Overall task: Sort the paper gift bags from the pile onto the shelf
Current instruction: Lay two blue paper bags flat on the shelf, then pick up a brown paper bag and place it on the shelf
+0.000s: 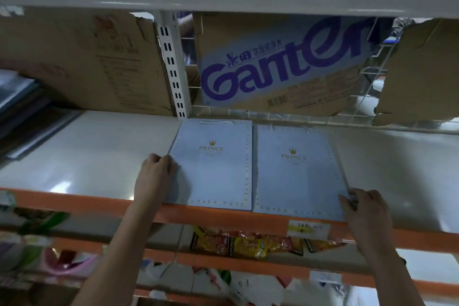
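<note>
Hands (pixel 156 169) (pixel 367 208) flank two bags (pixel 214 166) (pixel 299 174) on shelf (pixel 82 156).

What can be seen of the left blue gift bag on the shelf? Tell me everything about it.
The left blue gift bag lies flat, face up, on the white shelf, light blue paper by its look, with a gold crown and the word PRINCE near its top and a dotted border round the face. A pale cord handle shows at its far end. Its near edge reaches the shelf's orange front lip. It lies right alongside a matching bag. The left hand holds its left edge.
</note>
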A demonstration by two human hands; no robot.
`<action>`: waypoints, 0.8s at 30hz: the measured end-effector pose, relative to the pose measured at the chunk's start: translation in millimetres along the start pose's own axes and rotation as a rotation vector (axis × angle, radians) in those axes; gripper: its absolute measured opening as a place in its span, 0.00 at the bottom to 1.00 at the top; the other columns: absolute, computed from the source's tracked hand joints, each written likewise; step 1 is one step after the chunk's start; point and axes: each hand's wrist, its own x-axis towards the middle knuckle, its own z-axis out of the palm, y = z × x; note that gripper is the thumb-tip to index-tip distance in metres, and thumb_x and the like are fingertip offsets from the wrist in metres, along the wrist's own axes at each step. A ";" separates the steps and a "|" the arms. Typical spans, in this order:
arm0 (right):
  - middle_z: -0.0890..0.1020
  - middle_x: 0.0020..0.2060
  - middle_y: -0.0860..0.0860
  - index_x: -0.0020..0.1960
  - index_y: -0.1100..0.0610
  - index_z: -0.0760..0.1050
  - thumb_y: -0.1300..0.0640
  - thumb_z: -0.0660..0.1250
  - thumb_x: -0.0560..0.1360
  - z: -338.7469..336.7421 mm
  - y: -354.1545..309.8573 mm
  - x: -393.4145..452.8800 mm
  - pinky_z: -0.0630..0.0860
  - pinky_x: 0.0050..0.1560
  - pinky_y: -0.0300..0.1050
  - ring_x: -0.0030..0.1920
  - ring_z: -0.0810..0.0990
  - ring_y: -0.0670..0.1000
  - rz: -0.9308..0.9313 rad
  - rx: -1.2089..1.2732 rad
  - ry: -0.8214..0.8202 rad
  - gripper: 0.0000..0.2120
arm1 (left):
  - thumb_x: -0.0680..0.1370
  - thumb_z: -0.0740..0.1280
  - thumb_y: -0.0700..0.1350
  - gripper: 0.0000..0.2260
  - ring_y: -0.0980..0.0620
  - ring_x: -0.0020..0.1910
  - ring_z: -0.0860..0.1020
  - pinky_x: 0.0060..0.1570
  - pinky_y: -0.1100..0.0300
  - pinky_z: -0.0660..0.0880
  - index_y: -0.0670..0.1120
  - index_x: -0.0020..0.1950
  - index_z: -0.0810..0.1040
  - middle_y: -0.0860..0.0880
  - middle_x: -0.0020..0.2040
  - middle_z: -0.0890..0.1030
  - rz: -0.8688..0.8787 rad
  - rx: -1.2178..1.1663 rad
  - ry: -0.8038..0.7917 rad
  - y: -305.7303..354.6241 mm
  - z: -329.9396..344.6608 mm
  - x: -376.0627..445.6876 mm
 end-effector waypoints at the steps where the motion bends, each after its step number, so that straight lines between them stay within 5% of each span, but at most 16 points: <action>1: 0.77 0.46 0.67 0.51 0.68 0.78 0.61 0.69 0.72 -0.9 0.1 1.9 0.74 0.53 0.57 0.48 0.76 0.67 -0.011 0.009 0.014 0.12 | 0.79 0.61 0.46 0.13 0.36 0.51 0.74 0.47 0.47 0.72 0.38 0.54 0.78 0.36 0.50 0.75 0.001 -0.002 -0.002 -0.4 -0.9 -0.4; 5: 0.79 0.45 0.67 0.52 0.67 0.78 0.54 0.62 0.75 -7.5 -20.2 5.5 0.73 0.54 0.58 0.49 0.76 0.67 -0.108 0.025 0.077 0.16 | 0.80 0.60 0.46 0.15 0.37 0.56 0.73 0.52 0.47 0.71 0.41 0.62 0.76 0.38 0.55 0.76 -0.056 -0.015 0.008 -7.5 -14.7 -12.5; 11: 0.79 0.49 0.64 0.55 0.67 0.77 0.65 0.66 0.74 11.6 -120.9 -24.7 0.74 0.52 0.58 0.51 0.76 0.66 -0.458 0.136 0.009 0.11 | 0.78 0.63 0.44 0.11 0.41 0.52 0.77 0.46 0.49 0.76 0.43 0.58 0.79 0.42 0.53 0.80 0.017 0.182 0.124 -52.8 -60.9 -50.4; 17: 0.80 0.48 0.62 0.54 0.66 0.78 0.66 0.66 0.73 63.2 -250.7 -111.6 0.75 0.53 0.55 0.53 0.76 0.64 -0.759 0.313 -0.133 0.10 | 0.74 0.64 0.45 0.08 0.40 0.38 0.79 0.33 0.52 0.74 0.44 0.44 0.82 0.44 0.40 0.81 -0.073 0.396 0.145 -160.1 -118.7 -113.4; 24: 0.81 0.37 0.55 0.42 0.60 0.80 0.60 0.67 0.67 122.8 -373.6 -263.5 0.78 0.40 0.44 0.39 0.81 0.56 -1.141 0.264 -0.211 0.06 | 0.73 0.59 0.49 0.12 0.44 0.38 0.79 0.33 0.55 0.74 0.47 0.39 0.80 0.47 0.37 0.80 -0.303 0.439 0.160 -315.4 -169.5 -227.3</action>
